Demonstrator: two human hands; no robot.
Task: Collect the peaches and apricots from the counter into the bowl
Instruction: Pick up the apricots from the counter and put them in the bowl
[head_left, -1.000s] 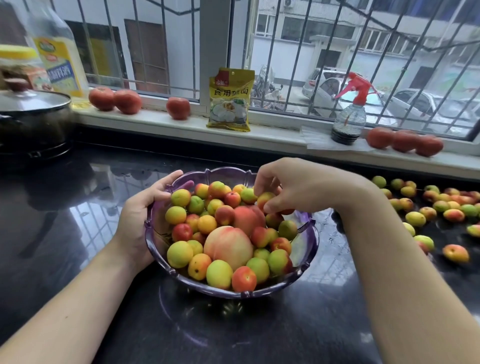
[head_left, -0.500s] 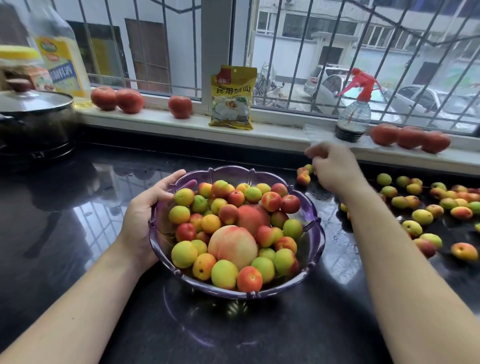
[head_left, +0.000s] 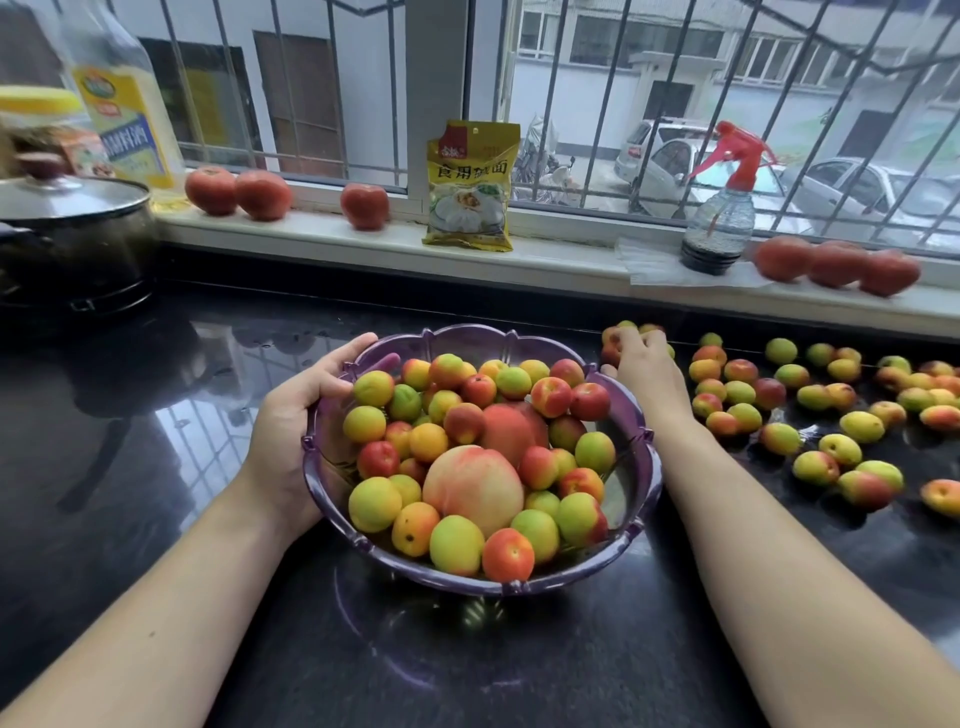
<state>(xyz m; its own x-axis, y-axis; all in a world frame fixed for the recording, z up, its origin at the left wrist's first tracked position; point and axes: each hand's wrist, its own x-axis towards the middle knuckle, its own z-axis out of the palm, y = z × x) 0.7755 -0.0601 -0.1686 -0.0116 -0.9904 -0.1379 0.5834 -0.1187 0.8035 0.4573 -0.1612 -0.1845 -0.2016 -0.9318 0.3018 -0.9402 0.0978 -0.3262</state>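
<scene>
Starting left of the bowl (head_left: 641, 470): the left hand (head_left: 296, 415) has not budged over the last second, its thumb hooked over the purple rim and its fingers wrapped round the outer wall, keeping the bowl steady on the dark counter (head_left: 156, 467).

In the bowl itself, two big peaches (head_left: 472, 488) sit in the middle with small apricots heaped all round them, close to the rim.

The change is on the bowl's right. A second ago the right hand (head_left: 641, 371) was over the heap letting fruit go; half a second ago it was reaching away; now it has come down just past the bowl's far right edge, onto a small cluster of apricots (head_left: 612, 345). So, to my eye, one load is delivered and the next pick-up is starting.

Its fingers curl down over that cluster, but I see only the back of the hand and cannot tell whether anything is gripped yet.

Further right of the bowl, plenty of loose apricots (head_left: 831, 410) remain scattered, and the frame edge cuts the spread off, so the count left is unclear.
</scene>
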